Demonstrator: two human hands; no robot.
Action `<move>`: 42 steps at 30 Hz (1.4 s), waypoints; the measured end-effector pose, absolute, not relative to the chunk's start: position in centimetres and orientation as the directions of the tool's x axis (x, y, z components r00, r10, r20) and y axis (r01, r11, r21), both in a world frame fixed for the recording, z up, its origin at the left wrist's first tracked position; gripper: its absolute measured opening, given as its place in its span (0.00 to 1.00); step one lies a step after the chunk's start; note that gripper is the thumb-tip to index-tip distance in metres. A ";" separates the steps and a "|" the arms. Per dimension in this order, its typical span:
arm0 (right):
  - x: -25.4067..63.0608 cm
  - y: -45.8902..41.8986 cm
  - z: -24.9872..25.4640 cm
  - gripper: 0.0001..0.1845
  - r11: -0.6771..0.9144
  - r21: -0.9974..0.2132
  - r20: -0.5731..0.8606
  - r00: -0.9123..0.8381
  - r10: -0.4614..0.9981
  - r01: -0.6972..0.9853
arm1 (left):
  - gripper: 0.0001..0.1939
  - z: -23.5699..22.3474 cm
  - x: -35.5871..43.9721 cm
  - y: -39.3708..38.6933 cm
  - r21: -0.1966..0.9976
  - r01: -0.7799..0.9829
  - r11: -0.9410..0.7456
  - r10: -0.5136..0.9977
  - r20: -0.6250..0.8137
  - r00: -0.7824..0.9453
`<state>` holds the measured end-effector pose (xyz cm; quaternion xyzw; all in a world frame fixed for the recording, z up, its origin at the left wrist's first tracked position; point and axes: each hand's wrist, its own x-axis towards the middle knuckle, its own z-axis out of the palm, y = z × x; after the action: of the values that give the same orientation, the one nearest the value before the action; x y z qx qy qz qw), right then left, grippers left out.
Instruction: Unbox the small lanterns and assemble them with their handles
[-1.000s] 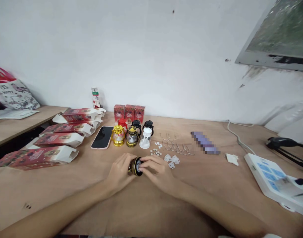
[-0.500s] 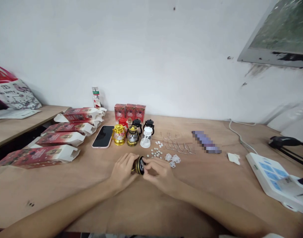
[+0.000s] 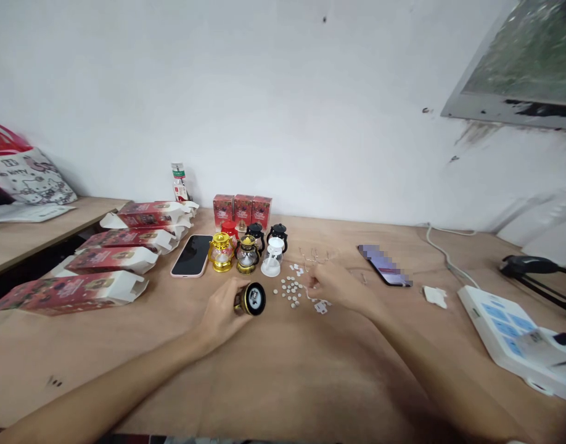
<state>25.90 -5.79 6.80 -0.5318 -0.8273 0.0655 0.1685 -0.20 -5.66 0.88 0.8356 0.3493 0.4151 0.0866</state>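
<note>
My left hand (image 3: 222, 308) is wrapped around a small black-and-gold lantern (image 3: 254, 299), tilted so its open round base faces me. Inside the base a pale disc with metal parts shows. My right hand (image 3: 332, 283) is at the small parts, fingers curled and pressed together; whether anything is between them is hidden. Close to its fingertips lie white button-like discs (image 3: 291, 287), small white pieces (image 3: 296, 269) and flat white plastic parts (image 3: 320, 306). Thin bent wires (image 3: 314, 254) lie just behind it, partly covered by the hand.
Several small lanterns, among them a gold one (image 3: 222, 251) and a white one (image 3: 272, 256), stand behind the left hand. Red boxes (image 3: 242, 211) stand near the wall. Open cartons (image 3: 102, 288) and a phone (image 3: 193, 256) lie left; another phone (image 3: 380, 264) and a power strip (image 3: 500, 320) lie right.
My right hand has left the lantern's base and moved right to the small parts. My left hand still holds the lantern, whose base has turned more toward me.
</note>
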 end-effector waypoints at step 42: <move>18.7 -9.3 1.7 0.06 0.818 -0.090 0.834 -0.407 0.374 0.567 | 0.11 0.8 0.4 -6.8 0.180 0.489 -0.853 0.445 0.740 0.505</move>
<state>18.68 -9.29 1.70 -0.2828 -0.8321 -0.1039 0.4656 0.41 -6.76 0.80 0.8670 0.2695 0.4184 -0.0262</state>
